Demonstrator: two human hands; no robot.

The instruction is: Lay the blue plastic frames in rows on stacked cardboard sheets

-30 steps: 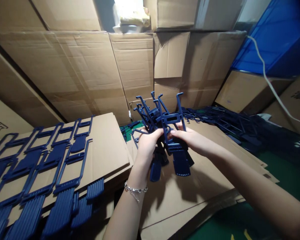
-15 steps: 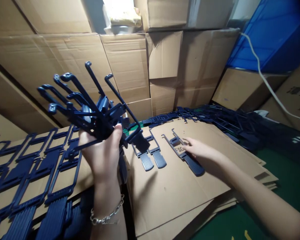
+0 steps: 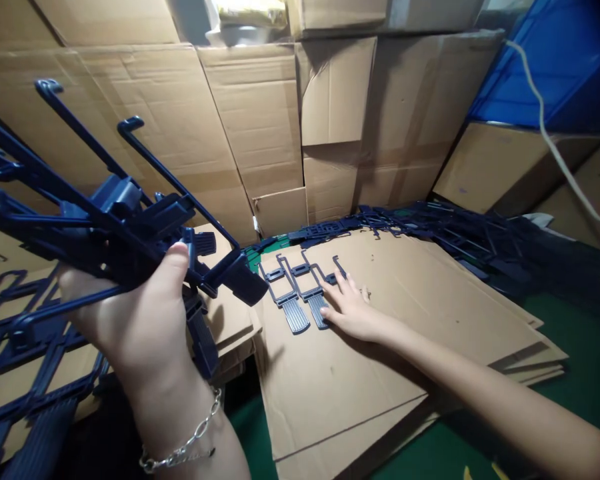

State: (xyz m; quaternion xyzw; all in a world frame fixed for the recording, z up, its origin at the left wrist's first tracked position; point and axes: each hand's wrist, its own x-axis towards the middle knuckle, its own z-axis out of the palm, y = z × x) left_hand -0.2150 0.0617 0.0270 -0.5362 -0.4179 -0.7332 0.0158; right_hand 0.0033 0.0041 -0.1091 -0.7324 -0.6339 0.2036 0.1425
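Observation:
My left hand point(image 3: 140, 313), a chain bracelet at its wrist, is wrapped round a bunch of dark blue plastic frames point(image 3: 125, 227). Their hooked arms stick up to the left, and flat ends point right. My right hand point(image 3: 350, 308) lies with fingers spread over a third frame point(image 3: 339, 265) on the cardboard sheet point(image 3: 325, 407), covering most of it. Left of it, two matching frames lie side by side: one with its ribbed plate point(image 3: 295, 315) in plain sight, the other with its plate point(image 3: 318, 309) partly behind my fingertips.
More blue frames point(image 3: 35, 333) lie in rows on cardboard at left. A tangled heap of them point(image 3: 460, 233) runs along the back right. Stacked cartons point(image 3: 250, 107) form a wall behind. A blue bin point(image 3: 570, 67) and a white cable point(image 3: 540, 100) are at upper right.
My right hand has moved left, bringing the third frame beside the other two, and its fingers have spread. My left hand with its bunch appears further left and nearer; the view has shifted.

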